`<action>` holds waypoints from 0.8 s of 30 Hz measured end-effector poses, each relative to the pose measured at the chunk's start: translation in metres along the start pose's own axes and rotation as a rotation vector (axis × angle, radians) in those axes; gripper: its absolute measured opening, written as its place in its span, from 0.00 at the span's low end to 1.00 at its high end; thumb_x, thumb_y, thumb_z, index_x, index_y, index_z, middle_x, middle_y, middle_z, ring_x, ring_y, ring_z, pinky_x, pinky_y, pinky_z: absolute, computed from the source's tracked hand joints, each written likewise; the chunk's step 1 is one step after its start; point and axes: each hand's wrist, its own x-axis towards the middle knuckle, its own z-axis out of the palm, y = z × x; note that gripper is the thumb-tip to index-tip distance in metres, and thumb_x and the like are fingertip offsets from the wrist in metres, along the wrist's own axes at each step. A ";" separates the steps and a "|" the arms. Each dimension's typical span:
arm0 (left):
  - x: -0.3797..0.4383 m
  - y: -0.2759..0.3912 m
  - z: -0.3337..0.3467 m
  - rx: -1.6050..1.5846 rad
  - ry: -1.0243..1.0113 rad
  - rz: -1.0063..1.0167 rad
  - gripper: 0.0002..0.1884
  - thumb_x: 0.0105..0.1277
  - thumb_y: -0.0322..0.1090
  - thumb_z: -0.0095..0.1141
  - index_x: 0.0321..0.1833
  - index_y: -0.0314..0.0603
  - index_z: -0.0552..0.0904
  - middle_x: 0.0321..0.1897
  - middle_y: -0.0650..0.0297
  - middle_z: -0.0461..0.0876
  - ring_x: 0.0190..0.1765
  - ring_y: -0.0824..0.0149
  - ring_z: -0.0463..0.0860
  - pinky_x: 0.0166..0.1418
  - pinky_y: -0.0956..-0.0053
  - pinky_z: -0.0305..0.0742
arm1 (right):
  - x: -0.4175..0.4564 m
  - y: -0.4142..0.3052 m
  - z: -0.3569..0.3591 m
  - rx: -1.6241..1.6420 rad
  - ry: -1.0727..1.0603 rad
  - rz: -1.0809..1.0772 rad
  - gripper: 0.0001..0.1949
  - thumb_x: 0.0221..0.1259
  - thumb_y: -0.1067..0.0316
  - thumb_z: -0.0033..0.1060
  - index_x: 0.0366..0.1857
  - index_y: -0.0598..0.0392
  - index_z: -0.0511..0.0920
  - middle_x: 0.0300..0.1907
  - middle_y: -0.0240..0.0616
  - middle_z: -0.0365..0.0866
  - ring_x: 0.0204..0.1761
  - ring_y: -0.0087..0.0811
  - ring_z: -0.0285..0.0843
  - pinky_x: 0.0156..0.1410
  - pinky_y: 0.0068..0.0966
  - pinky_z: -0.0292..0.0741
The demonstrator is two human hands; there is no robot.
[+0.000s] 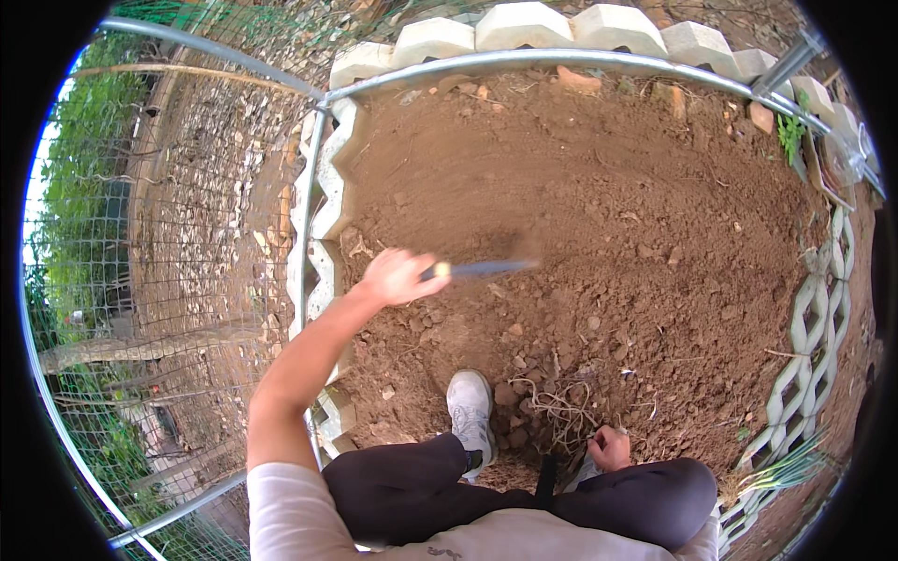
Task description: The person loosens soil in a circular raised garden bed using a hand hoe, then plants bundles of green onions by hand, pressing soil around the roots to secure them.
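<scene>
My left hand (407, 277) is closed around the handle of a narrow hand tool (487, 268), held low over the brown soil (631, 203). The tool has a yellowish collar and a bluish shaft or blade pointing right; motion blurs its tip, so its exact kind is unclear. By my right knee, my right hand (609, 449) hangs low with curled fingers. Whether anything is in those fingers cannot be made out. Just left of it lies a tangle of pale cord-like strands (565, 410), either string or roots, on clods of earth.
Scalloped concrete edging (523, 26) and a metal rail (526, 56) bound the bed's far side. On the left stands a wire mesh fence (203, 231). Lattice edging (807, 329) and green onion-like leaves (786, 466) are on the right. My grey shoe (468, 410) rests on the soil.
</scene>
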 end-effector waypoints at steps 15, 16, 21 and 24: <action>-0.037 -0.153 -0.017 0.330 -0.284 -0.172 0.37 0.71 0.73 0.42 0.40 0.41 0.85 0.24 0.48 0.86 0.32 0.46 0.88 0.41 0.51 0.83 | 0.005 -0.019 -0.001 0.021 0.030 0.130 0.08 0.50 0.68 0.68 0.25 0.58 0.78 0.20 0.46 0.78 0.23 0.46 0.79 0.32 0.38 0.74; -0.047 -0.162 -0.012 0.330 -0.256 -0.211 0.37 0.71 0.73 0.42 0.39 0.41 0.85 0.25 0.47 0.86 0.33 0.45 0.88 0.41 0.51 0.83 | 0.005 -0.018 -0.001 0.024 0.026 0.140 0.08 0.50 0.68 0.68 0.25 0.58 0.77 0.20 0.46 0.78 0.24 0.46 0.79 0.32 0.39 0.74; -0.076 -0.176 0.033 0.219 -0.023 -0.361 0.38 0.70 0.74 0.43 0.37 0.40 0.85 0.28 0.44 0.87 0.38 0.41 0.88 0.45 0.48 0.83 | 0.001 0.000 0.004 -0.028 0.034 0.039 0.09 0.53 0.67 0.69 0.27 0.59 0.78 0.20 0.44 0.79 0.22 0.38 0.80 0.30 0.36 0.74; -0.081 -0.175 0.034 0.188 -0.090 -0.502 0.41 0.68 0.77 0.42 0.38 0.41 0.87 0.32 0.46 0.88 0.43 0.44 0.89 0.51 0.50 0.82 | 0.000 0.005 0.003 -0.003 0.007 0.045 0.10 0.54 0.66 0.70 0.27 0.59 0.78 0.22 0.44 0.78 0.23 0.39 0.79 0.30 0.36 0.73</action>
